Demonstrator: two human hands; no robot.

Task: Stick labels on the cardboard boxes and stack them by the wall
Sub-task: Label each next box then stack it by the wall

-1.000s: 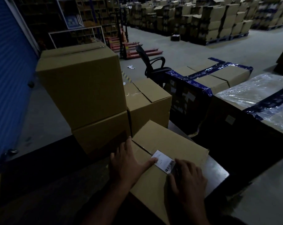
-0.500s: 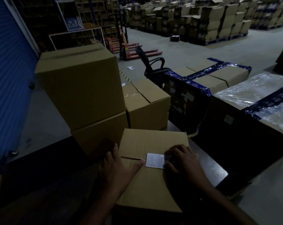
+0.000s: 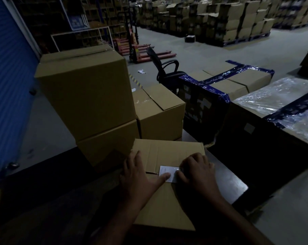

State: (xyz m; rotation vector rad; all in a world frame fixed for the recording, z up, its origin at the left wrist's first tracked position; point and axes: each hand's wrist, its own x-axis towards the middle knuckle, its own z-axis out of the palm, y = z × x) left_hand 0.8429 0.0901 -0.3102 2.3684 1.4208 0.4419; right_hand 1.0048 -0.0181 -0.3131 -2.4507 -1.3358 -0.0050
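Both hands are laid on the cardboard box lying on the dark table: the left hand is spread flat, its thumb now pressed onto the white label, which half a second ago was only bordered by it; the right hand is bent over the label's right edge, fingertips pressed down. Behind the box, two larger stacked boxes are seen unmoved. Print on the label is too small to be read.
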